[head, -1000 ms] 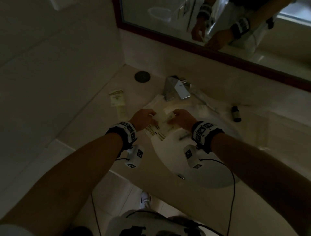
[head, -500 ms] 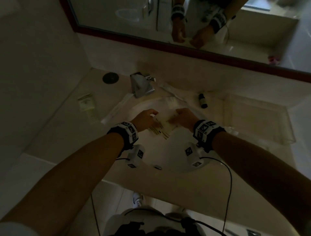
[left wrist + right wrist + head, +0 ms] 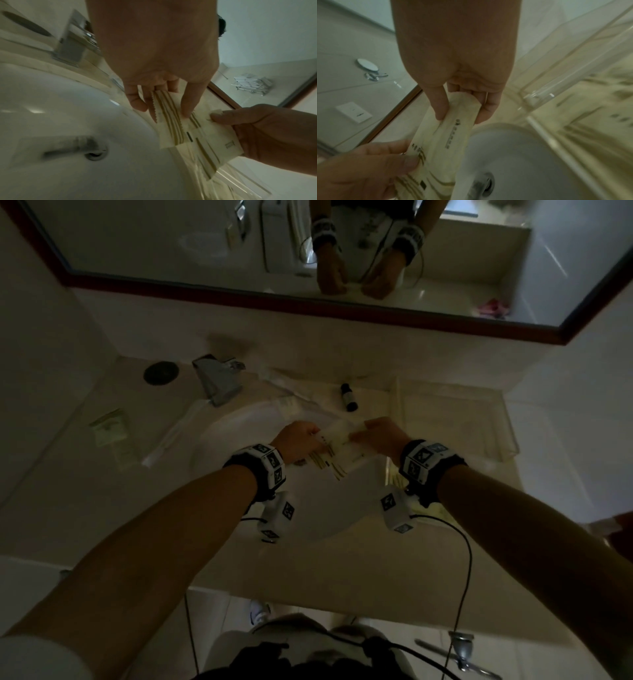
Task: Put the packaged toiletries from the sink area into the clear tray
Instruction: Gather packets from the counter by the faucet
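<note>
Both hands hold a bunch of flat cream packets (image 3: 337, 451) (image 3: 192, 132) (image 3: 453, 135) over the white sink basin (image 3: 239, 433). My left hand (image 3: 301, 440) (image 3: 164, 106) pinches their left end between thumb and fingers. At the other end, my right hand (image 3: 376, 436) (image 3: 458, 115) pinches one packet the same way. The clear tray (image 3: 500, 419) (image 3: 573, 54) stands on the counter just right of the hands. A further cream packet (image 3: 111, 428) lies on the counter at the left. Long white sachets (image 3: 178, 433) lie along the basin's back rim.
A chrome faucet (image 3: 219, 381) stands behind the basin, with a dark round disc (image 3: 161, 372) to its left. A small dark bottle (image 3: 348, 397) lies between faucet and tray. A mirror (image 3: 308, 251) spans the wall above. The drain (image 3: 96, 154) is below the packets.
The hands and the packets have shifted to the right, toward the clear tray. The head view has swung right, bringing the whole tray into sight.
</note>
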